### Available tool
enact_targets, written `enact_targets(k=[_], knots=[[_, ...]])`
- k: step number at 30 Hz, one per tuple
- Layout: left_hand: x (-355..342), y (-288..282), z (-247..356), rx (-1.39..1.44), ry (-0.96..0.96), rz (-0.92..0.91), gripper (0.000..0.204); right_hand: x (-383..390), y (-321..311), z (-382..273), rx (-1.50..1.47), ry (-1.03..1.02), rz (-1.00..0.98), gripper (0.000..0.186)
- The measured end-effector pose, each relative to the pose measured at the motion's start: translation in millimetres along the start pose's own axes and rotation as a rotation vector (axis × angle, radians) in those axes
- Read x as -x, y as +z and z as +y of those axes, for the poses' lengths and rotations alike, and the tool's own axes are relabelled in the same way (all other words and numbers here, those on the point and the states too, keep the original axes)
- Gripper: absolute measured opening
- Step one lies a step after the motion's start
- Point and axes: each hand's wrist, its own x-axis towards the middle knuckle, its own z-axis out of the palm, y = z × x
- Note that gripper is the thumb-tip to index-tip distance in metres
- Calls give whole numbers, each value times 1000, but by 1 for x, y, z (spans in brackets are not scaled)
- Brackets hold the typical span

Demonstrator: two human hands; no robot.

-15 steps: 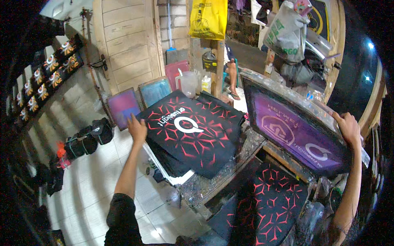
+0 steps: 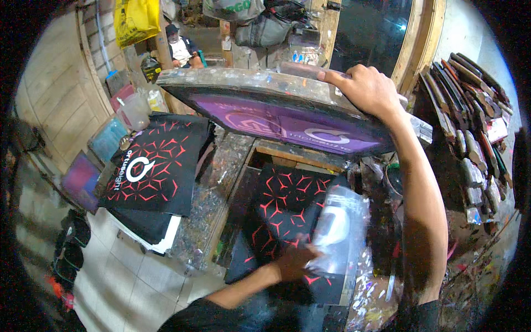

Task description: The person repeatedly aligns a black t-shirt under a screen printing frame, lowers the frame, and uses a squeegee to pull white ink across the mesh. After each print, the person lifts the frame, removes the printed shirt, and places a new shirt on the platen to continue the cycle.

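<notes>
My right hand [image 2: 369,88] grips the far edge of a raised purple printing screen frame [image 2: 276,113], tilted up over the work bench. Below it lies a black cloth with a red star pattern [image 2: 282,202] on the printing board. My left hand [image 2: 296,260] holds a clear plastic sheet with a white round mark [image 2: 338,232], blurred, over the cloth's right side. A stack of printed black cloths with red pattern and a white logo [image 2: 152,166] lies to the left.
A paint-stained bench top [image 2: 213,193] separates stack and board. Flat frames [image 2: 83,177] lean by the left wall. A rack of squeegees [image 2: 470,116] fills the right. A seated person [image 2: 178,47] is at the back. A yellow bag [image 2: 135,19] hangs above.
My left hand has left the stack of printed cloths and now holds a clear sheet over the cloth on the board. The view has swung right. My right hand still holds the raised screen.
</notes>
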Motion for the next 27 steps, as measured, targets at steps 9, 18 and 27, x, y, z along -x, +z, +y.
enact_targets(k=[9,18,27], knots=[[101,-131,-93,-416,-305,-252,76,-85,22,49,106,-223,-8,52],[98,-128,-95,-378,-352,-286,78,-86,-9,30,-24,-191,-257,60],[90,-106,-62,-306,-358,-53,76,-47,2,6,-6,-68,-3,80]])
